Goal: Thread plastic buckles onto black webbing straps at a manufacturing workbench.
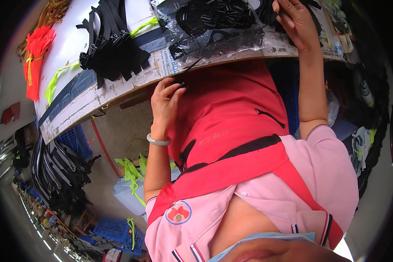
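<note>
My left hand [165,98], with a pale bangle at its wrist, is just off the table's near edge. Its thumb and fingers pinch a small black piece [183,85] whose kind I cannot make out. A thin black strip [193,64] pokes over the edge beside it. At the top, my right hand [296,22] is above the right part of the table, fingers curled together; what they hold, if anything, is hidden. Near it lies a clear plastic bag [244,43] with many small black parts [214,17]. Farther left, a bundle of black straps [113,54] rests on the table.
The worn white table [70,118] curves across the top. An orange-red bundle [39,56] hangs at its left end near yellow-green ties [59,81]. Below left are hanging black and grey straps [59,170] and a blue crate [120,233]. A red apron [231,109] covers my lap.
</note>
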Motion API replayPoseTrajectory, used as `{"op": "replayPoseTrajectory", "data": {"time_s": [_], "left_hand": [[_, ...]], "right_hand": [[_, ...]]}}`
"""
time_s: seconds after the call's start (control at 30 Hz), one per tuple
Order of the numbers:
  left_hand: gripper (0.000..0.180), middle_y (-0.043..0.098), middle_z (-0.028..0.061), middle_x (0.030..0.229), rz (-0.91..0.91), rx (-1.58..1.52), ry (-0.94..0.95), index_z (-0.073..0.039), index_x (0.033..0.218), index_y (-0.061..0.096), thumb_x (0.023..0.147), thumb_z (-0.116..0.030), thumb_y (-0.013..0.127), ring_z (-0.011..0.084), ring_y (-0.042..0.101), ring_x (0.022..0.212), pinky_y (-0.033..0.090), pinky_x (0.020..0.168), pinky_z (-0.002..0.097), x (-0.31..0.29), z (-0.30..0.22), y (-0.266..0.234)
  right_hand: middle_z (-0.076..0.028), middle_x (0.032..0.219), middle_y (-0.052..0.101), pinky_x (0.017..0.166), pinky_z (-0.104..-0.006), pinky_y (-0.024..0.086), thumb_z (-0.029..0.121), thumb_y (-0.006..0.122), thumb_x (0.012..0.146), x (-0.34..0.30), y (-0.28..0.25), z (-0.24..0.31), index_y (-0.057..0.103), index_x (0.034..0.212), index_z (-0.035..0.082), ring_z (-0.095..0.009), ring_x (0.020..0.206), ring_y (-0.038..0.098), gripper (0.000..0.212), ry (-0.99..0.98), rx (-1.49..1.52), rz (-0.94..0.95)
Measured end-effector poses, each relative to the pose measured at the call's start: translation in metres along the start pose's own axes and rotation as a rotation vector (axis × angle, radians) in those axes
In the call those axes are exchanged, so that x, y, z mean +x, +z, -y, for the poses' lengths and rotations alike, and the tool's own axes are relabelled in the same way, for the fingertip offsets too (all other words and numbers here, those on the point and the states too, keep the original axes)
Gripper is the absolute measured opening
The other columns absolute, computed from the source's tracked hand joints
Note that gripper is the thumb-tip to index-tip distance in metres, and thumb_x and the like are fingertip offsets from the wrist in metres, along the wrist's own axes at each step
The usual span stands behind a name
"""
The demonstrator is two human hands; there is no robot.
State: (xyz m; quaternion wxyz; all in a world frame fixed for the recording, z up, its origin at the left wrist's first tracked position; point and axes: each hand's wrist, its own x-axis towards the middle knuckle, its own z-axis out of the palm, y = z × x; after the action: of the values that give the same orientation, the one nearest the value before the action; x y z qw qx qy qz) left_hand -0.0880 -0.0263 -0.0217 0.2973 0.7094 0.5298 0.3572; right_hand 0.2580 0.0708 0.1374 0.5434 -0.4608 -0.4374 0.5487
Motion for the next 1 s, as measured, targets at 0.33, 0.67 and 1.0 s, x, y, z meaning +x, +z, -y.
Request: {"op": "replayPoseTrajectory", "data": {"time_s": [0.33,0.67,1.0], "left_hand": [[0.020,0.066,0.0045,0.080,-0.158,-0.803,-0.416,0.003,0.107,0.066,0.091,-0.010,0.062,0.0070,0.056,0.058,0.044,0.048,0.0202,0.014,-0.030,0.007],[0.021,0.066,0.0084,0.096,-0.232,-0.296,0.015,0.002,0.108,0.066,0.087,0.001,0.063,0.0133,0.063,0.078,0.050,0.071,0.0260,0.011,-0.034,0.023],[0.020,0.061,-0.0025,0.073,-0.030,-0.940,-0.619,0.000,0.094,0.071,0.088,-0.018,0.069,0.0026,0.046,0.056,0.034,0.048,0.0186,0.022,-0.031,0.004]], "right_hand": [[-0.002,0.064,0.061,0.037,-0.0160,0.030,0.021,0.057,0.095,-0.078,0.104,-0.126,0.061,0.101,0.002,-0.002,0.040,0.042,0.019,0.578,-0.076,0.500],[-0.007,0.083,0.064,0.044,-0.0174,0.046,0.027,0.056,0.096,-0.071,0.112,-0.145,0.056,0.116,0.005,-0.008,0.055,0.060,0.030,0.423,0.160,0.310],[-0.003,0.090,0.060,0.072,-0.0203,0.046,0.009,0.064,0.089,-0.060,0.114,-0.143,0.066,0.097,0.003,-0.007,0.081,0.057,0.010,-0.220,-0.206,0.359]]}}
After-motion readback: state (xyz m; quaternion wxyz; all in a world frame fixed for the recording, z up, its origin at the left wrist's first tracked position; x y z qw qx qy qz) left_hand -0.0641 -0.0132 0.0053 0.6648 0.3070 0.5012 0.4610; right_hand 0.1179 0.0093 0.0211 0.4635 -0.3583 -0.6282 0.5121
